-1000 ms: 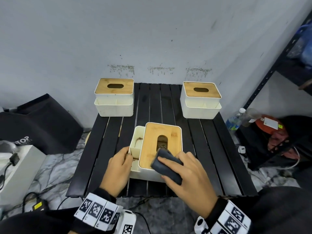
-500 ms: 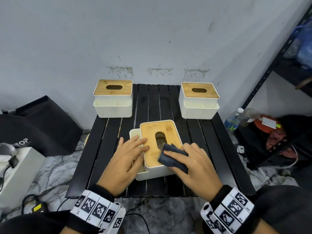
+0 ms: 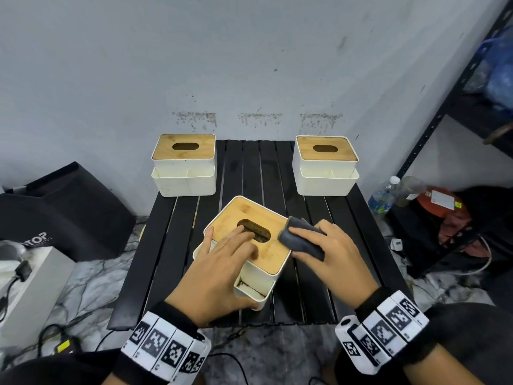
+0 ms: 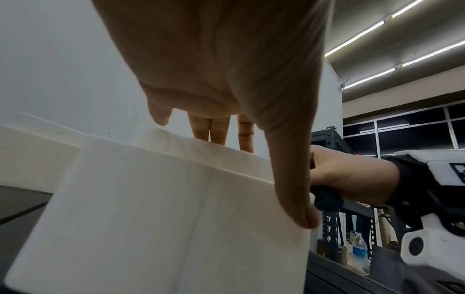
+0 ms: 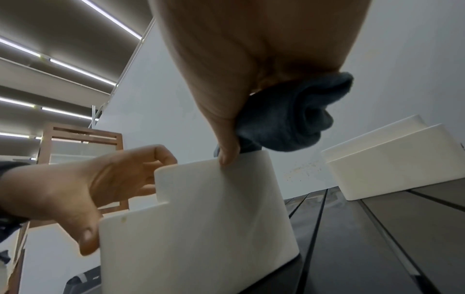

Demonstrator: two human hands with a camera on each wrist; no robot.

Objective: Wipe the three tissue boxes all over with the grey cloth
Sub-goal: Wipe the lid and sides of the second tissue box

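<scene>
Three white tissue boxes with bamboo lids stand on the black slatted table (image 3: 333, 209). One box is at the back left (image 3: 183, 162) and one at the back right (image 3: 324, 165) (image 5: 390, 159). The near box (image 3: 249, 218) (image 4: 163, 208) (image 5: 201, 208) sits askew in the middle, its side compartment turned toward me. My left hand (image 3: 222, 262) (image 4: 226, 79) (image 5: 75, 189) lies on its lid with fingers stretched and the thumb down against the near corner. My right hand (image 3: 330, 251) (image 5: 251, 59) grips the bunched grey cloth (image 3: 301, 241) (image 5: 289, 115) (image 4: 327, 201) at the lid's right edge.
A wall runs right behind the table. A black metal shelf (image 3: 444, 107) stands at the right, with a water bottle (image 3: 381, 198) and bags on the floor beside it. A black bag (image 3: 55, 207), a white box (image 3: 27, 287) and cables lie on the floor at the left.
The near box has turned counterclockwise, bringing its side compartment from the left toward me. My left hand went from the compartment onto the lid. The cloth shifted from the lid's near edge to its right edge.
</scene>
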